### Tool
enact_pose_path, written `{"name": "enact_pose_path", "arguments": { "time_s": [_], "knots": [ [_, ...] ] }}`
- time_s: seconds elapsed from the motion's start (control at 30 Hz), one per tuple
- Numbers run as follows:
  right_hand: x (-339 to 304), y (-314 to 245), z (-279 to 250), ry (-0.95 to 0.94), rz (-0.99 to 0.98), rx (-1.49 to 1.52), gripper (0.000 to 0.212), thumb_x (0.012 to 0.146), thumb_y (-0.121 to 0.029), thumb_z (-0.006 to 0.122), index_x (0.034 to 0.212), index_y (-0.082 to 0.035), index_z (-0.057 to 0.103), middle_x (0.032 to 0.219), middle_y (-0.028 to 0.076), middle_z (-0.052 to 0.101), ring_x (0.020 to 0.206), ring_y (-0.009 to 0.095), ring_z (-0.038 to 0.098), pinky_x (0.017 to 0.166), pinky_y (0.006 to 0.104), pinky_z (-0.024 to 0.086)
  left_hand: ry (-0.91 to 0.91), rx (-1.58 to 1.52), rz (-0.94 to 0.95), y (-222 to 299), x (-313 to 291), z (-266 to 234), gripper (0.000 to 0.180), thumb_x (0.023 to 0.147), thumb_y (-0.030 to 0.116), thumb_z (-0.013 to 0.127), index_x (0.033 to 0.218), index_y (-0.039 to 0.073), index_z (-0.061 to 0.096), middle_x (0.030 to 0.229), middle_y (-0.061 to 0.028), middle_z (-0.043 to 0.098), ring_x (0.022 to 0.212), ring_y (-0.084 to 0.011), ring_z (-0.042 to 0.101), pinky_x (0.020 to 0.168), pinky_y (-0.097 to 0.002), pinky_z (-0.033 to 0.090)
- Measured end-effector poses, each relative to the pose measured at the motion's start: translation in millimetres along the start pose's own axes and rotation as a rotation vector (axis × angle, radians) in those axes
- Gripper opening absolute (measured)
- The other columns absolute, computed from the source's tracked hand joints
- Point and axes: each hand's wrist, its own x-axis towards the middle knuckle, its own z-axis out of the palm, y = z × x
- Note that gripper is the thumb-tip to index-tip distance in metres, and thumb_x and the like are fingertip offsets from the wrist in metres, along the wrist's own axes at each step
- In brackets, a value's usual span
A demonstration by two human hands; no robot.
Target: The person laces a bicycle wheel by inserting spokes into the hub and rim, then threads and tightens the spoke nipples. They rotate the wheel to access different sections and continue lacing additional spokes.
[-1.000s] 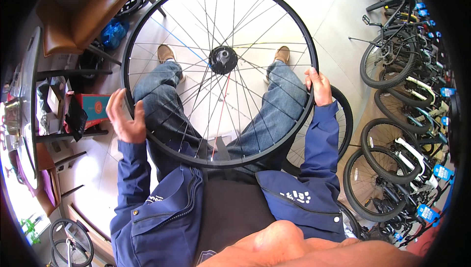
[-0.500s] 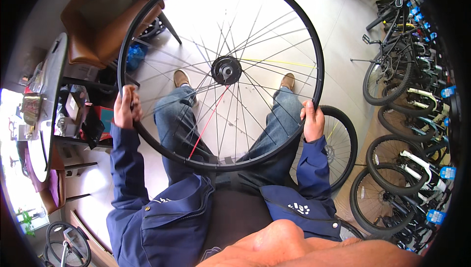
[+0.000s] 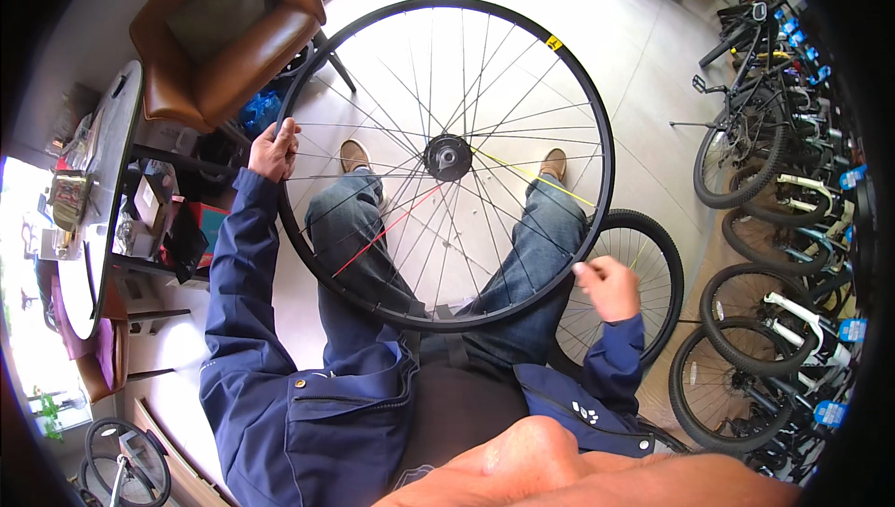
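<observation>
A bare bicycle wheel (image 3: 447,171), with a black rim and no tyre, stands tilted over my lap between my knees. Among its dark spokes are one red spoke (image 3: 387,230) and one yellow spoke (image 3: 532,176). My left hand (image 3: 275,150) grips the rim at its left side, thumb uppermost. Close by the lower right of the rim is my right hand (image 3: 611,289), slightly blurred, its fingers curled in. The fingertips reach the rim's outer edge; whether they pinch anything cannot be made out.
Another wheel with a tyre (image 3: 667,274) stands by my right leg. Several bicycles (image 3: 746,148) line the right side. At left are a brown armchair (image 3: 228,41), a table (image 3: 126,125) and a shelf of boxes (image 3: 154,199). A blue bag (image 3: 261,113) lies beneath the chair.
The wheel has turned clockwise and sits a little lower and further right. My left hand has moved up with the rim. My right hand has shifted down and its grip has loosened from the rim.
</observation>
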Motion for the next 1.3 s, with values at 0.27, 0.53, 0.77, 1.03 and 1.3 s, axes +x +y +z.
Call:
{"name": "enact_pose_path", "arguments": {
  "time_s": [0.27, 0.53, 0.77, 1.03, 1.3],
  "knots": [
    [34.7, -81.1, 17.3, 0.157, -0.435, 0.024, 0.014, 0.097, -0.009, 0.081, 0.108, -0.001, 0.078, 0.101, 0.011, 0.081, 0.086, 0.022, 0.079, 0.079, 0.0335, 0.061, -0.048, 0.068, -0.077, -26.0, 16.7, 9.3, 0.054, 0.113, 0.054, 0.062, 0.119, 0.001, 0.064, 0.077, 0.0006, 0.056, 0.043, -0.0064, 0.044, 0.040, -0.0247, 0.040],
    [60.5, -118.8, 125.9, -0.171, -0.466, 0.075, 0.019, 0.104, -0.014, 0.075, 0.117, 0.000, 0.075, 0.084, 0.011, 0.079, 0.070, 0.015, 0.076, 0.068, 0.0309, 0.059, -0.037, 0.096, -0.057, -14.5, 12.2, 18.1, 0.058, 0.113, 0.054, 0.062, 0.125, -0.002, 0.065, 0.078, 0.0013, 0.056, 0.046, -0.0054, 0.045, 0.042, -0.0233, 0.039],
    [65.9, -98.6, 146.1, 0.007, -0.575, 0.129, 0.014, 0.110, -0.014, 0.068, 0.106, -0.001, 0.073, 0.069, 0.005, 0.068, 0.057, 0.012, 0.068, 0.056, 0.0297, 0.051, -0.013, 0.164, -0.036, -12.3, 8.5, 17.6, 0.058, 0.115, 0.053, 0.059, 0.131, -0.001, 0.069, 0.080, 0.0012, 0.057, 0.054, -0.0053, 0.048, 0.048, -0.0222, 0.041],
    [60.4, -107.5, 137.8, -0.110, -0.457, 0.230, 0.012, 0.109, -0.014, 0.069, 0.108, -0.003, 0.074, 0.075, 0.011, 0.072, 0.062, 0.019, 0.074, 0.059, 0.0333, 0.054, -0.004, 0.226, 0.003, -15.0, 7.6, 14.9, 0.052, 0.116, 0.049, 0.059, 0.134, 0.002, 0.071, 0.082, 0.0012, 0.059, 0.056, -0.0049, 0.048, 0.051, -0.0222, 0.042],
    [61.6, -107.6, 138.2, -0.024, -0.586, 0.130, 0.010, 0.104, -0.011, 0.074, 0.111, -0.003, 0.076, 0.086, 0.013, 0.076, 0.071, 0.024, 0.076, 0.064, 0.0333, 0.057, 0.023, 0.267, -0.019, -6.5, 1.9, 14.9, 0.047, 0.113, 0.047, 0.066, 0.132, 0.004, 0.072, 0.081, 0.0039, 0.055, 0.056, -0.0032, 0.047, 0.050, -0.0218, 0.039]
  ]
}}
